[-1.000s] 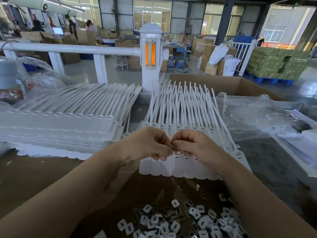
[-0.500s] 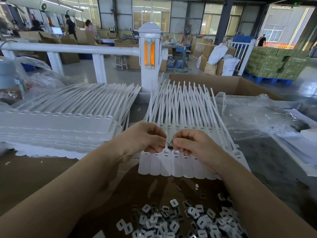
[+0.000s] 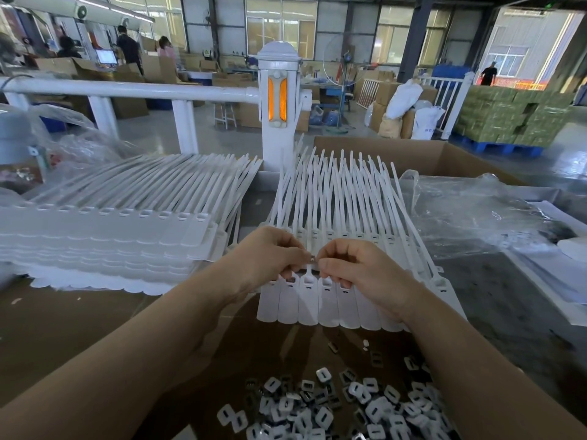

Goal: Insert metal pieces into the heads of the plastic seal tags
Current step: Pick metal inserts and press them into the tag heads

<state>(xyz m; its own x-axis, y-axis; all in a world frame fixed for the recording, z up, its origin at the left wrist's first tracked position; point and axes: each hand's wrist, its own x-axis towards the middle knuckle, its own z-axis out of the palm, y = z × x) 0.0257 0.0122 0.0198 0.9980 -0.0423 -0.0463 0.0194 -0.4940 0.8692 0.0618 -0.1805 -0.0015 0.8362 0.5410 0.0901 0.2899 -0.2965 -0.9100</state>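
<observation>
- Both hands are up over the near row of white seal tags, knuckles almost meeting above the tag heads.
- The left hand has its fingers curled in, and thumb and forefinger pinch a small shiny metal piece right at the gap between the two hands.
- The right hand is curled too, its fingertips pressed in at that same metal piece and down on the tag row; whether it grips the piece or only the tag beneath, I cannot tell from here.
- That strip of tags lies flat on the brown cardboard surface, flat label ends towards the person, thin tails fanning up and away on the far side.
- Near edge, between the forearms: a loose heap of metal pieces, small squarish plates with a slot, a few strays scattered just beyond it.
- To the left, a tall stack of more tag strips, well apart from the hands.
- To the right, crumpled clear plastic bag; behind it an open cardboard box.
- Far side, a white railing post with an orange reflector.
</observation>
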